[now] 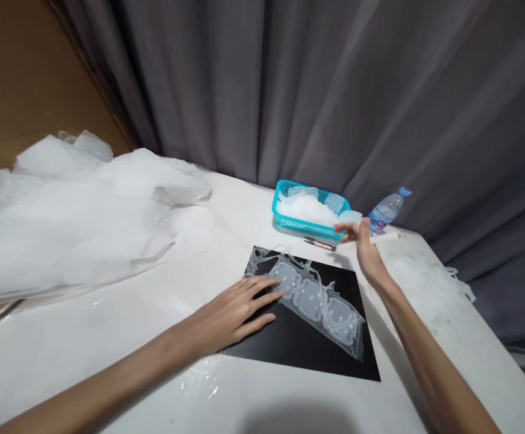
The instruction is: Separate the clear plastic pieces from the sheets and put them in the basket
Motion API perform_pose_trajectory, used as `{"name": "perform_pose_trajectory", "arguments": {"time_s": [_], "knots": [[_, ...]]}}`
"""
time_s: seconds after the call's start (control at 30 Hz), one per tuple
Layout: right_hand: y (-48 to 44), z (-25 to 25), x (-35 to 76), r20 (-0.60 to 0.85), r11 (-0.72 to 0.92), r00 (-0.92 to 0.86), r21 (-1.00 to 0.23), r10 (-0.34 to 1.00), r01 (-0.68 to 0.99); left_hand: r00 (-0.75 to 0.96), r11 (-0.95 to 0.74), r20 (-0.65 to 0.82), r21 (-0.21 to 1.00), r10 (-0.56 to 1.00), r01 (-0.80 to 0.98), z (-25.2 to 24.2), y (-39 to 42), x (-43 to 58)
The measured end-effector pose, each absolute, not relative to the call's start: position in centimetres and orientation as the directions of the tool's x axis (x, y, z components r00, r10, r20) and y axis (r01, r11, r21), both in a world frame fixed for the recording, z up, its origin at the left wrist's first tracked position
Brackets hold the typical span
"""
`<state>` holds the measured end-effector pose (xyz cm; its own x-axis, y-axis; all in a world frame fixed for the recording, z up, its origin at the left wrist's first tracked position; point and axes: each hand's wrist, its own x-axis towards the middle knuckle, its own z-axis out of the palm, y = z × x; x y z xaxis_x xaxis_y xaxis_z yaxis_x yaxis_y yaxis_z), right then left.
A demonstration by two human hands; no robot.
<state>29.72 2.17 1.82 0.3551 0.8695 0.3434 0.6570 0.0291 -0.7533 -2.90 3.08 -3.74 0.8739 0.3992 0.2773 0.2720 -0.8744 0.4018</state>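
My left hand rests palm down on the left side of a black mat, its fingers stretched out and spread. Its fingertips touch the edge of a translucent, whitish strip with three rounded panels, small white dots and curly, ragged edging. This strip lies slantwise across the mat. My right hand is lifted beyond the mat's far right corner, fingers extended and apart, with nothing seen in it. It is nearest to a turquoise basket holding white material and translucent pieces. A small pink-and-black tool lies in front of the basket.
A large heap of white, filmy sheets covers the table's left side. Behind my right hand, a water bottle with a blue cap leans by the basket. More whitish, lacy material lies at right. A grey curtain hangs behind the table.
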Motion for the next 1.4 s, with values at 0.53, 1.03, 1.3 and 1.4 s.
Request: {"name": "perform_pose_trajectory", "arguments": {"time_s": [0.53, 1.03, 1.3, 1.4], "knots": [[-4.5, -2.6, 21.9, 0.157, 0.211, -0.155, -0.869, 0.975, 0.447, 0.866, -0.859, 0.267, 0.423, 0.423, 0.289, -3.4, 1.3, -2.8], [-5.0, -2.7, 20.9, 0.161, 0.232, -0.182, -0.84, 0.97, 0.491, 0.865, -0.818, 0.216, 0.488, 0.453, 0.306, -3.0, 0.8, -3.2], [-5.2, -2.8, 19.8, 0.183, 0.257, -0.187, -0.792, 0.965, 0.553, 0.862, -0.809, 0.238, 0.518, 0.448, 0.277, -3.2, 1.2, -3.3], [-5.6, -2.6, 20.0, 0.203, 0.304, -0.234, -0.762, 0.951, 0.572, 0.876, -0.825, 0.217, 0.49, 0.43, 0.283, -3.0, 1.4, -3.3]]}}
